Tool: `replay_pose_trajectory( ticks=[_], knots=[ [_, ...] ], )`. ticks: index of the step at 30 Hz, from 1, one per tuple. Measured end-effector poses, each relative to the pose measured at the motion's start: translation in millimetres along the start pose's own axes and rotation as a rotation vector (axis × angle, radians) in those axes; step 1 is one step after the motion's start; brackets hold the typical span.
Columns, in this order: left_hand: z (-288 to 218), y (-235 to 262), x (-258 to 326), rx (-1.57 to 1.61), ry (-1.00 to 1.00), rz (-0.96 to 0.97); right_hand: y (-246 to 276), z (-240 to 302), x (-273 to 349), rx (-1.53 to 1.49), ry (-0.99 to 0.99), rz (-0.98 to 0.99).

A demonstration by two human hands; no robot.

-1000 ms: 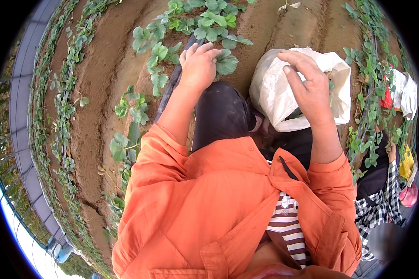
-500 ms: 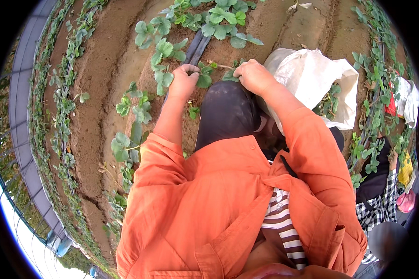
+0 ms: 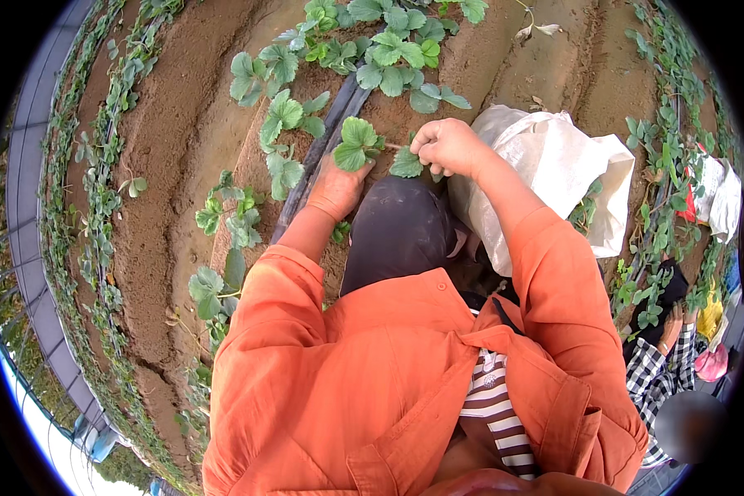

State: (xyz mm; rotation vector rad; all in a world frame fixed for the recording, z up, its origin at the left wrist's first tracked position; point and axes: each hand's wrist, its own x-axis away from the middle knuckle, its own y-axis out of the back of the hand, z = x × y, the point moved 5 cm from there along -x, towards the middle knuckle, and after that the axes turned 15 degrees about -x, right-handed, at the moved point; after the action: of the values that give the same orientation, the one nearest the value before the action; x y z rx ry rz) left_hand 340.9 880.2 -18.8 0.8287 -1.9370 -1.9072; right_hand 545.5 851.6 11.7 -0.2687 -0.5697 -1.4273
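Note:
Between my hands a strawberry runner [image 3: 393, 146] stretches, with a bright green leaf [image 3: 356, 145] at its left end and a darker leaf [image 3: 406, 163] at its right. My left hand [image 3: 339, 188] is closed at the left leaf, beside the dark drip strip; the leaf hides most of its fingertips. My right hand [image 3: 450, 147] pinches the runner's right end, by the darker leaf, thumb and forefinger pressed together. Just right of that hand stands a white sack [image 3: 546, 153] with green leaves showing in its mouth. My dark-covered knee [image 3: 397, 231] is below both hands.
A black drip strip [image 3: 322, 145] runs along the soil bed beneath strawberry plants [image 3: 397, 54]. More plant rows [image 3: 99, 223] lie left, with a grey paved edge [image 3: 33, 207] beyond. At right, a person in checked sleeves [image 3: 649, 368] works by another row, near white and yellow bags.
My left hand has moved slightly right and down, off the drip strip and under the leaf. The right hand has shifted a little lower, and both leaves have turned to show their faces.

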Motion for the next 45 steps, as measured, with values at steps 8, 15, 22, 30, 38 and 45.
replay_pose_trajectory(
  ticks=[8, 15, 22, 30, 38, 45],
  knots=[
    [-4, -10, -12, -0.065, 0.032, 0.065, 83, 33, -31, -0.334, 0.165, -0.496],
    [-1, -16, -10, -0.087, 0.03, 0.188, 76, 35, -92, -0.243, 0.008, -0.497],
    [2, -23, -7, -0.072, 0.004, 0.222, 77, 74, -94, -0.357, 0.657, -0.435],
    [1, -22, -11, -0.105, -0.01, 0.19, 10, 29, -53, 0.362, 0.833, -0.25],
    [1, -25, -10, -0.124, -0.032, 0.199, 89, -12, -119, -0.8, -0.096, -0.234],
    [0, -24, -10, -0.136, -0.033, 0.216, 96, 30, -161, -0.236, -0.094, -0.026]
  ],
)
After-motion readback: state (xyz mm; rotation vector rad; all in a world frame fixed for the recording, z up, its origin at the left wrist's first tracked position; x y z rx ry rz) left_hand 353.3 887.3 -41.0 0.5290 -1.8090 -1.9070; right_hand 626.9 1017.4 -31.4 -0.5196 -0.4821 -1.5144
